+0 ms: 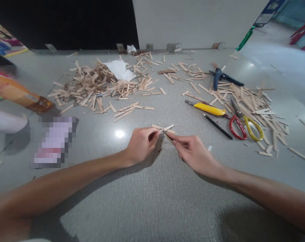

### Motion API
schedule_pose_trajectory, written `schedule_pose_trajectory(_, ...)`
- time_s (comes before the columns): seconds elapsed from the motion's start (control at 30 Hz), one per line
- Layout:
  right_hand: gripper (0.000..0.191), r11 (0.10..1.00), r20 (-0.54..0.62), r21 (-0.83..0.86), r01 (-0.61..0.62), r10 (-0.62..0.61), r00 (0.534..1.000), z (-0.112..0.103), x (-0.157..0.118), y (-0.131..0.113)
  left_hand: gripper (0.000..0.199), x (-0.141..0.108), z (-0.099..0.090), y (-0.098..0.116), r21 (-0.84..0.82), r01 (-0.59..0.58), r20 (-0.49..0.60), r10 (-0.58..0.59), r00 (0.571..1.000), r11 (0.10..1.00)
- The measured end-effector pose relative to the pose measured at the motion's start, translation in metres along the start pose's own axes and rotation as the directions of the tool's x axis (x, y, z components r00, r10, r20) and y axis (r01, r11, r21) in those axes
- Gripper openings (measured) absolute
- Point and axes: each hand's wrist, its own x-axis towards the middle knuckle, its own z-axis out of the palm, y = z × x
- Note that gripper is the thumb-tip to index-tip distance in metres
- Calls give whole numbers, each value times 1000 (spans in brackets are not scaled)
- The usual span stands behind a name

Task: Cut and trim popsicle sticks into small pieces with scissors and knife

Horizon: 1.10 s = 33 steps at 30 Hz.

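Note:
Near the middle of the table my left hand (143, 144) is closed in a pinch on a small piece of crossed wooden sticks (169, 127). My right hand (192, 151) pinches a short wooden stick (168, 137), its index finger reaching to the crossed sticks. The fingertips of both hands almost meet. How the sticks join is too small to make out. To the right of my right hand lie a black pen (218, 126), a yellow box cutter (209, 109) and scissors (245, 122) with one red and one yellow handle.
A heap of cut wooden sticks (89, 84) with a white tissue (120, 70) spreads at the back left. More sticks (255, 104) lie at the right, a dark blue clamp-like tool (225, 79) on them. A phone (55, 143) and an orange bottle (18, 89) are at left.

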Motion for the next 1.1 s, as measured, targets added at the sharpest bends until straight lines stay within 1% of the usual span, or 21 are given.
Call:
schedule_pose_trajectory(0.07, 55, 991, 25, 113, -75, 73, 997, 0, 1, -1, 51, 1, 0, 0, -17, 19, -13, -20, 1000, 1000)
schedule_pose_trajectory(0.13, 55, 977, 26, 183, -113, 110, 994, 0, 1, -1, 51, 1, -1, 0, -41, 28, -23, -29, 999, 999)
schedule_pose_trajectory(0.2, 56, 967, 21, 225, -116, 114, 993, 0, 1, 0, 48, 2, -1, 0, -63, 29, -27, -31, 999, 998)
schedule_pose_trajectory(0.27, 57, 968, 7, 238, -82, 83, 997, 0, -1, 2, 43, 3, -1, 1, -74, 25, -30, -28, 999, 997)
schedule_pose_trajectory(0.37, 59, 979, -44, 205, 9, 0, 999, 2, -5, 6, 39, 4, -1, 3, -81, 9, -37, -12, 999, 997)
schedule_pose_trajectory(0.47, 60, 987, -94, 151, 60, -46, 995, 6, -8, 10, 38, 5, -2, 4, -113, 25, 0, -25, 1000, 993)
schedule_pose_trajectory(0.6, 56, 995, -158, 70, 70, -58, 986, 12, -10, 12, 37, 7, -4, 5, -197, 90, 74, -77, 994, 976)
schedule_pose_trajectory(0.73, 55, 997, -203, 18, 76, -71, 977, 15, -10, 11, 32, 7, -5, 6, -244, 124, 78, -108, 991, 962)
schedule_pose_trajectory(0.9, 56, 997, -234, -32, 72, -77, 969, 14, -10, 8, 32, 6, -5, 4, -213, 104, 61, -93, 994, 971)
schedule_pose_trajectory(1.1, 59, 1000, -212, 21, 22, -17, 977, 12, -9, 10, 32, 6, -3, 1, -172, 65, 47, -57, 997, 983)
